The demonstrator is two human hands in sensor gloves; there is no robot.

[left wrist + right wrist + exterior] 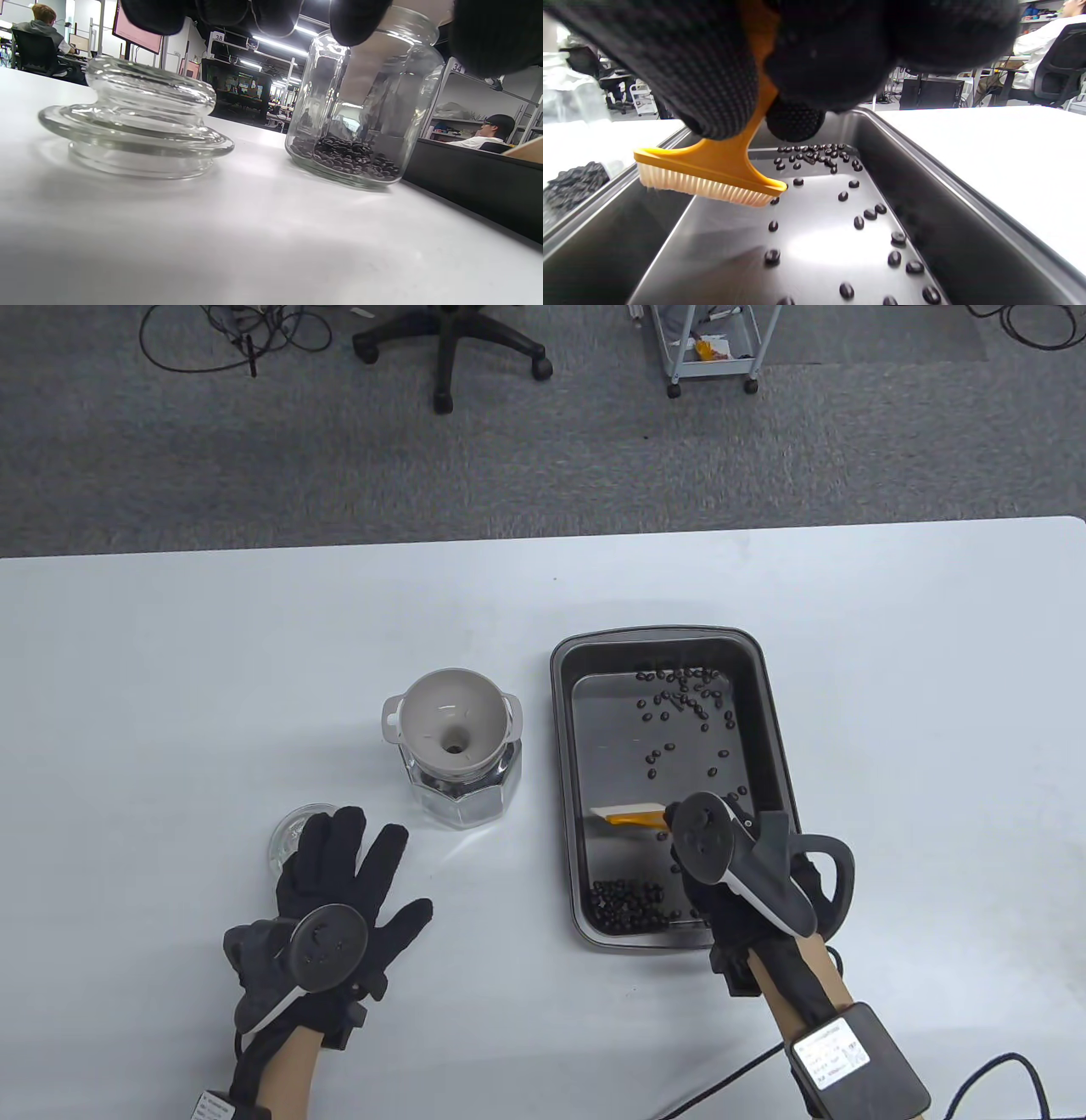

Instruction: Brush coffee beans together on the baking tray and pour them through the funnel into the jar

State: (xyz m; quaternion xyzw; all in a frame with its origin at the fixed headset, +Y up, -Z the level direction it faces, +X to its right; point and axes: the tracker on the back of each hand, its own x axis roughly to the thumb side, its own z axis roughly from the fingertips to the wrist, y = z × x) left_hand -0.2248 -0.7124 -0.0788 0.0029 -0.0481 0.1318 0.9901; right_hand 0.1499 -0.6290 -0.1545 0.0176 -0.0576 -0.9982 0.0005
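A dark metal baking tray [564, 780] lies right of centre. Loose coffee beans [679, 704] are scattered over its far half, and a heap of beans [628, 899] sits at its near left corner. My right hand [704, 857] grips an orange brush [628, 816] with white bristles [700, 188], held above the tray floor [806, 237]. The glass jar [462, 789] stands left of the tray with a grey funnel [454, 721] in its mouth and some beans [348, 159] at its bottom. My left hand [339, 891] lies flat on the table, fingers spread, holding nothing.
The jar's glass lid [293, 831] [135, 123] lies on the table just beyond my left fingertips. The white table [170, 687] stretches left and right. An office chair [450, 347] and a cart [708, 347] stand on the carpet behind.
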